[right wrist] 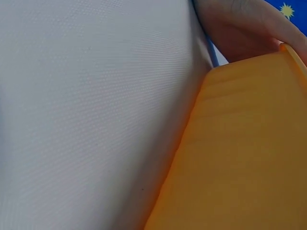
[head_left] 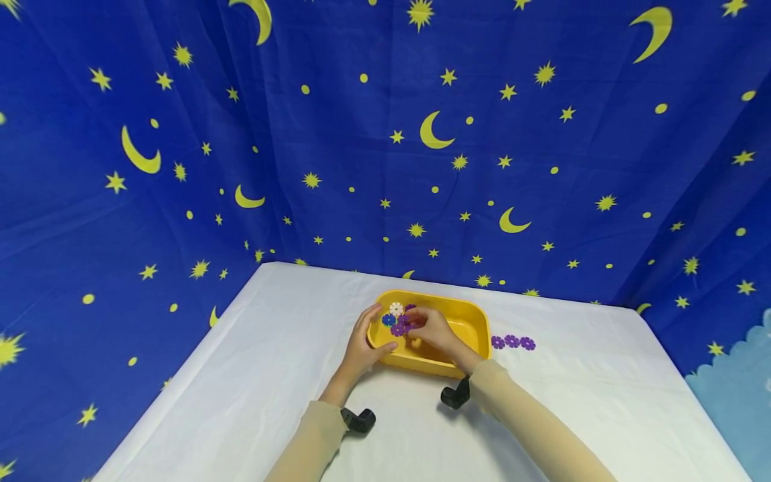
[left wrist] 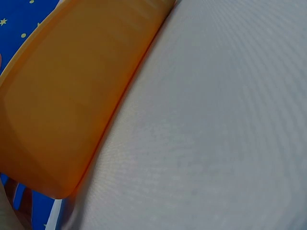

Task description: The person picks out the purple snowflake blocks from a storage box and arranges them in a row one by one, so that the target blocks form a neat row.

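Note:
A yellow plastic tub (head_left: 434, 365) sits on the table, its side wall (left wrist: 72, 91) filling much of the left wrist view. My left hand (head_left: 359, 345) grips the tub's left end, thumb over the front rim. In the right wrist view, that left hand (right wrist: 244, 24) is at the tub's far corner. Inside the tub, my right hand (head_left: 432, 329) pinches at a purple snowflake disc (head_left: 398, 330), its fingertips partly hiding the pieces there. A white snowflake disc (head_left: 395, 308) and a blue one (head_left: 389, 320) lie beside them at the tub's left end.
Purple snowflake discs (head_left: 512, 342) lie in a row on the white tablecloth (head_left: 602, 395), just right of the tub. Blue cloth (head_left: 361, 147) with yellow moons and stars hangs behind the table and at both sides.

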Demonstrator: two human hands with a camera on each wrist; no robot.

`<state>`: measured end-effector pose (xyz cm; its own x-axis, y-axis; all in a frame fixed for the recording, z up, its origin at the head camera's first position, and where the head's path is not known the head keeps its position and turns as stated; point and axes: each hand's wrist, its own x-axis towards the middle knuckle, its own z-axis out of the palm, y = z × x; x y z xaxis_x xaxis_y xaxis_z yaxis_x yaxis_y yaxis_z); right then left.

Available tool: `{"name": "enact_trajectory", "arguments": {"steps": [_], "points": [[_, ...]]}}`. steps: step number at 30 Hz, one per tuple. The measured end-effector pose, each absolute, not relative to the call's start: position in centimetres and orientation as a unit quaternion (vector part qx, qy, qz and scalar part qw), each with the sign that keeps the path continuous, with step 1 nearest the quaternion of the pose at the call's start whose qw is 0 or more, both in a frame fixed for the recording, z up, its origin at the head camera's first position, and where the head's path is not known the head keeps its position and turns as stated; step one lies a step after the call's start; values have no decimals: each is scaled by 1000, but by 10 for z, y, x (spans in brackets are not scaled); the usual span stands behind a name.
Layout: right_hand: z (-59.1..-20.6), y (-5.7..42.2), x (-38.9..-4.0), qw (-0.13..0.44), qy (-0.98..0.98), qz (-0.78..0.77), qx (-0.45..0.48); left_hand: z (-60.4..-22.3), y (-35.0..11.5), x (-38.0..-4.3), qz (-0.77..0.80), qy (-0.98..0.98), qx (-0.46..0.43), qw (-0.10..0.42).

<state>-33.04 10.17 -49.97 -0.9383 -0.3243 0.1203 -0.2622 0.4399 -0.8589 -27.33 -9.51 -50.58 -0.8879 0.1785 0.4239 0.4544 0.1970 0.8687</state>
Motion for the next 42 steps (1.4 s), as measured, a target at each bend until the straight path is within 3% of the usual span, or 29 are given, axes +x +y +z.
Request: {"name": "enact_trajectory", "arguments": {"steps": [7, 15, 25, 33, 42], "points": [[-501, 102, -334, 6, 827, -532, -180, -536, -94, -293, -600, -764, -197, 130], [-493, 102, -330, 3, 816, -551, -173, -542, -96, -295, -603, -758, -207, 135], [-455, 100, -299, -4, 816, -542, -203, -519, -94, -281, -601, -760, -210, 130], [-454, 109, -297, -34, 809, -558, -180, -505, -95, -275, -602, -762, -208, 117], [-452, 121, -292, -68, 792, -577, -185, -543, -97, -297, -599, -762, -207, 131]]}}
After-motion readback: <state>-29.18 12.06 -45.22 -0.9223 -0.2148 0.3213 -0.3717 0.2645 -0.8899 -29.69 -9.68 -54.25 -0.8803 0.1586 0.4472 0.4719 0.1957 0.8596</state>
